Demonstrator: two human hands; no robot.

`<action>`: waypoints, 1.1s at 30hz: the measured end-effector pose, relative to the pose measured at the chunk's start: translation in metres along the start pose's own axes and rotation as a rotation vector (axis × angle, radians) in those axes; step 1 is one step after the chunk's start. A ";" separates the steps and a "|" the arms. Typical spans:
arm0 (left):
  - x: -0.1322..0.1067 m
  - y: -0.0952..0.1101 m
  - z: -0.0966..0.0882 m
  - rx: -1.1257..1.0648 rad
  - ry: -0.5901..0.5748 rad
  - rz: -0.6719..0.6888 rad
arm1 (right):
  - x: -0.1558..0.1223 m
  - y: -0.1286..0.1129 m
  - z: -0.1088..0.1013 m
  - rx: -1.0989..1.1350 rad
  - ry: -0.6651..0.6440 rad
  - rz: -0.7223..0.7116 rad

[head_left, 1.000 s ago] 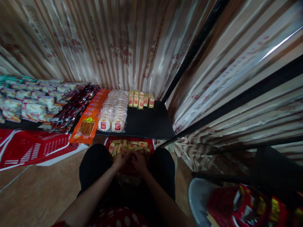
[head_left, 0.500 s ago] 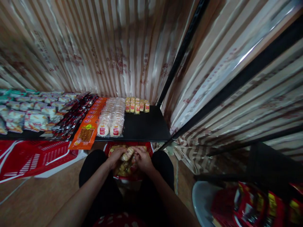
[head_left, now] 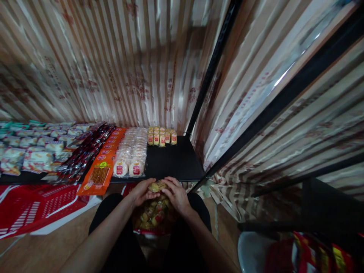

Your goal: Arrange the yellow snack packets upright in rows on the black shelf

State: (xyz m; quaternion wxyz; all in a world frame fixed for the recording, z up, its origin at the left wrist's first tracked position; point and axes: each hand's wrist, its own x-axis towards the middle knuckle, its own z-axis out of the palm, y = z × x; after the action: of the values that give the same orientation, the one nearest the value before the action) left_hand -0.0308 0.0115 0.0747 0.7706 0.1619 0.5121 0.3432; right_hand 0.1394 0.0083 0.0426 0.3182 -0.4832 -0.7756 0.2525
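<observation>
My left hand [head_left: 142, 192] and my right hand [head_left: 177, 194] are both closed on a small yellow wrapped snack [head_left: 157, 185], one at each end. They hold it between my knees, just in front of the shelf's edge. Beneath them, a red basket [head_left: 148, 231] contains many similar yellow wrapped snacks [head_left: 152, 214]. On the black shelf [head_left: 173, 163], a small block of yellow packets [head_left: 162, 137] stands at the back. To its left lie rows of round white wrapped cakes [head_left: 131, 151]. My fingertips partly cover the held snack, so its label is unreadable.
Further left on the shelf are an orange bag of sticks [head_left: 98, 172], dark red packets [head_left: 82, 155] and white snack bags [head_left: 38, 159]. A red basket [head_left: 48, 206] lies below. Black posts [head_left: 212, 72] rise before a striped curtain. A pale tub [head_left: 250, 250] stands lower right.
The view has tilted, so the shelf sits lower in the picture. The snack has turned in my hands from slanted to nearly level. Both hands still hold it.
</observation>
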 end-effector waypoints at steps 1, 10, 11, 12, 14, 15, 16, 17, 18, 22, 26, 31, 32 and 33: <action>0.002 0.003 0.001 -0.007 -0.022 -0.006 | 0.002 0.002 -0.001 0.021 0.000 0.000; 0.029 0.025 0.014 -0.056 -0.047 -0.012 | 0.027 0.017 -0.006 0.106 0.096 0.038; 0.034 0.026 0.015 -0.071 -0.039 0.006 | 0.030 0.019 -0.005 0.107 0.116 0.051; 0.038 0.028 0.017 -0.084 -0.031 0.029 | 0.034 0.021 -0.005 0.110 0.138 0.063; 0.045 0.030 0.022 -0.102 -0.014 0.076 | 0.041 0.027 -0.004 0.122 0.178 0.082; 0.048 0.032 0.024 -0.102 -0.006 0.099 | 0.044 0.030 -0.004 0.130 0.189 0.091; 0.050 0.033 0.027 -0.093 -0.002 0.121 | 0.048 0.034 -0.003 0.136 0.195 0.104; 0.053 0.034 0.031 -0.078 0.001 0.142 | 0.052 0.037 -0.002 0.136 0.194 0.118; 0.055 0.035 0.034 -0.058 0.003 0.165 | 0.056 0.041 -0.002 0.131 0.193 0.132; 0.069 0.038 0.046 -0.012 0.070 0.240 | 0.073 0.052 0.002 0.059 0.222 0.169; 0.091 0.041 0.055 0.028 0.169 0.277 | 0.092 0.059 0.005 -0.044 0.286 0.196; 0.118 0.051 0.064 0.154 0.262 0.354 | 0.119 0.067 0.005 -0.073 0.275 0.238; 0.123 0.054 0.065 0.193 0.279 0.376 | 0.126 0.069 0.004 -0.079 0.273 0.251; 0.128 0.056 0.066 0.243 0.299 0.394 | 0.132 0.070 0.004 -0.088 0.272 0.270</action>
State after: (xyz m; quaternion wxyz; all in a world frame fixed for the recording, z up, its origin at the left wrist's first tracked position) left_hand 0.0389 0.1472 0.0496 0.5798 0.2973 0.6161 0.4424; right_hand 0.1343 0.1569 0.0238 0.3616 -0.6260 -0.6639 0.1912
